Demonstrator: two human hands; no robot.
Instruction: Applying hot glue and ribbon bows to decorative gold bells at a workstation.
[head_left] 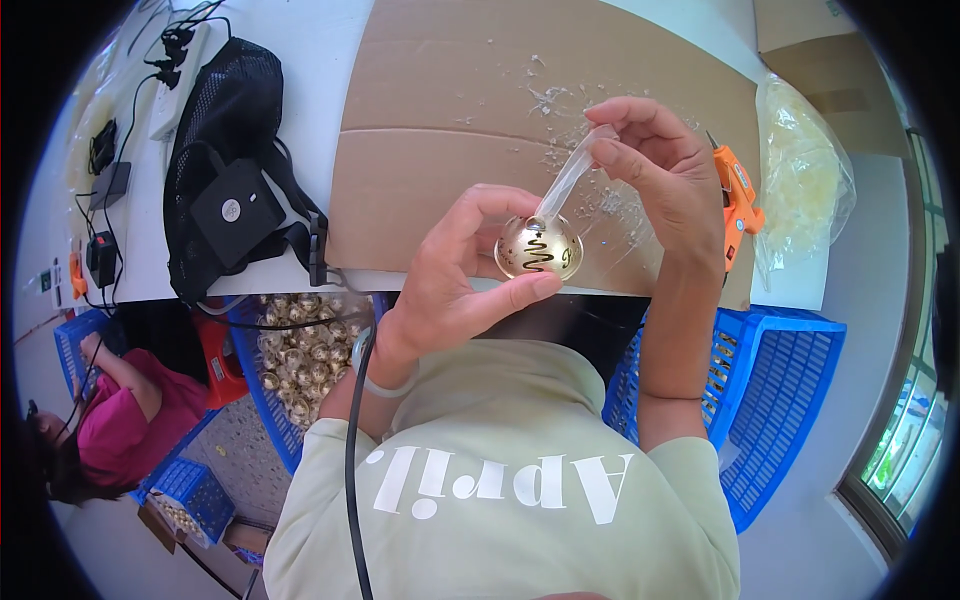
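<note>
My left hand (450,265) grips a shiny gold ball ornament (515,255) between thumb and fingers, over the near edge of the cardboard. Dark zigzag and star patterns mark the ball's surface. From its top rises a translucent whitish ribbon (567,180), stretched up and to the right. Its upper end is pinched between the thumb and fingers of my right hand (665,170). An orange glue gun (738,205) lies just right of my right wrist, partly hidden by it.
Whitish scraps (548,98) litter the brown cardboard sheet (400,190). To the left lie a black mesh bag (225,110) and a power strip (185,85) with cables. Blue crates (785,390) flank me; the left holds gold balls (305,365). A person in pink (140,410) sits at left.
</note>
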